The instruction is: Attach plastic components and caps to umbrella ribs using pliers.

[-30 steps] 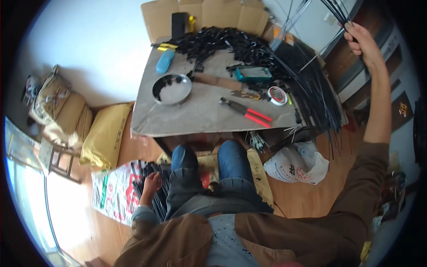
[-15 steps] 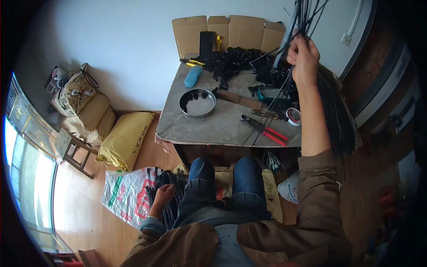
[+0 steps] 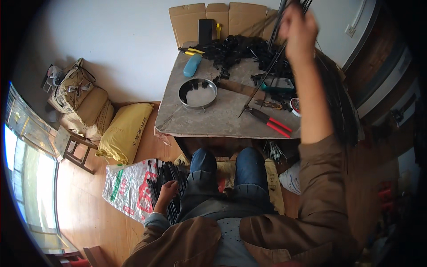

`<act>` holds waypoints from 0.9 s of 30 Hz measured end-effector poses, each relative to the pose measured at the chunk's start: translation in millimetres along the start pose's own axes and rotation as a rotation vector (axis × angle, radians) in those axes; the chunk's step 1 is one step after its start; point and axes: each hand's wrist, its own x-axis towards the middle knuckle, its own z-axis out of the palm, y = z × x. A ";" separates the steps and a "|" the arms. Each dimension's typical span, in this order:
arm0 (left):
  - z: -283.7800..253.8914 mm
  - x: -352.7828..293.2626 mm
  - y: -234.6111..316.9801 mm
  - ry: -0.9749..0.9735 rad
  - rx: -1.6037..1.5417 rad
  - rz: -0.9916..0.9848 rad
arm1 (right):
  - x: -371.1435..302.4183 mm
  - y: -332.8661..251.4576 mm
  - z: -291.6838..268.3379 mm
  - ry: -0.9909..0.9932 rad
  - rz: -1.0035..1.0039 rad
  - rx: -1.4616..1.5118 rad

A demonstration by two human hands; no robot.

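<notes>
While the person sits at a low grey table (image 3: pixel 213 120), the right hand (image 3: pixel 299 31) is raised high above the table's far right part, fingers closed around a bunch of thin black rods (image 3: pixel 279 26). The rods run up out of the fist past the top of the view and trail down below it; one long strand slants down to the table top near the red-handled pliers (image 3: pixel 272 123). The left hand (image 3: pixel 168 192) hangs low beside the left knee, curled over a second bundle of black rods (image 3: pixel 167 178) lying on a white woven sack (image 3: pixel 126 189) on the wooden floor; whether it grips or only rests there cannot be told.

Compared with half a second ago, the raised hand has moved closer to the camera and looks larger and blurred, and the rods have swung with it. The left hand has stayed on the floor bundle.

On the table, a round shiny metal pan (image 3: pixel 198 93) sits near the middle, a smooth blue oblong case (image 3: pixel 192 65) near the far left edge, and a tangled heap of small black parts (image 3: pixel 240 49) along the far edge. Folded brown cardboard (image 3: pixel 222 18) stands against the wall behind the table. A stuffed yellow sack (image 3: pixel 125 132) lies on the floor off the table's left edge.
</notes>
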 end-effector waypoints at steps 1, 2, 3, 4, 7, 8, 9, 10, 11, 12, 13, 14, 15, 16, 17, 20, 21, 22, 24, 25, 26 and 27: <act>-10.3 18.1 -29.1 -0.040 -0.042 0.025 | -22.8 13.2 4.2 -0.012 -0.003 -0.014; -14.0 22.4 -40.2 -0.066 -0.046 0.011 | -48.6 35.9 6.7 0.020 0.056 0.047; -12.4 27.3 -43.1 -0.095 -0.050 -0.001 | -72.0 51.0 3.4 -0.032 0.111 0.117; -7.1 21.7 -36.0 -0.056 0.000 -0.028 | -91.7 57.8 2.7 -0.055 0.209 0.163; -5.1 6.3 -14.6 -0.079 0.022 0.004 | -104.8 103.2 -3.8 0.002 0.279 0.087; -6.5 2.7 -10.5 -0.077 0.025 0.016 | -99.5 109.5 -5.4 0.000 0.372 0.212; -7.8 -2.5 -5.3 -0.048 0.034 0.022 | -89.7 115.7 -9.2 -0.002 0.463 0.337; -8.0 -5.9 -1.3 -0.013 0.036 0.028 | -74.1 110.1 -10.5 -0.116 0.392 0.183; -9.7 -4.6 -1.2 0.023 0.077 0.011 | -59.9 104.1 -12.3 -0.095 0.487 -0.012; -10.5 -7.3 3.6 0.034 0.075 0.016 | -46.4 84.4 -10.5 -0.147 0.592 -0.075; -7.8 -9.1 11.0 0.020 0.095 0.034 | -22.9 80.1 -25.2 -0.342 0.592 -0.073; -6.6 -8.8 17.5 0.011 0.115 0.049 | -5.6 72.7 -30.9 -0.351 0.649 0.035; -5.5 -4.5 21.0 0.013 0.117 0.057 | 10.1 60.4 -35.4 -0.405 0.693 0.013; -3.9 2.0 23.5 -0.011 0.126 0.075 | 15.1 57.5 -37.3 -0.490 0.647 -0.190; -5.2 6.9 25.5 -0.033 0.136 0.089 | 17.8 55.3 -37.4 -0.570 0.600 -0.390; 0.7 23.7 23.7 -0.059 0.105 0.180 | 54.2 48.4 -65.3 -0.724 0.602 -0.572; 6.8 18.2 38.4 -0.042 0.223 0.194 | 56.1 43.2 -72.0 -0.613 0.523 -0.568; 19.6 9.6 50.7 -0.051 0.232 0.195 | 51.0 42.8 -81.8 -0.659 0.526 -0.706; 28.4 8.1 64.3 -0.100 0.293 0.248 | 49.3 38.3 -91.1 -0.614 0.540 -0.811; 31.6 5.9 72.8 -0.132 0.247 0.310 | 53.6 35.1 -93.8 -0.533 0.555 -0.781; 47.9 -3.9 94.1 -0.177 0.191 0.371 | 59.1 32.7 -107.6 -0.569 0.497 -0.831; 60.8 -13.8 132.4 -0.328 0.311 0.389 | 60.3 29.5 -112.0 -0.612 0.441 -0.871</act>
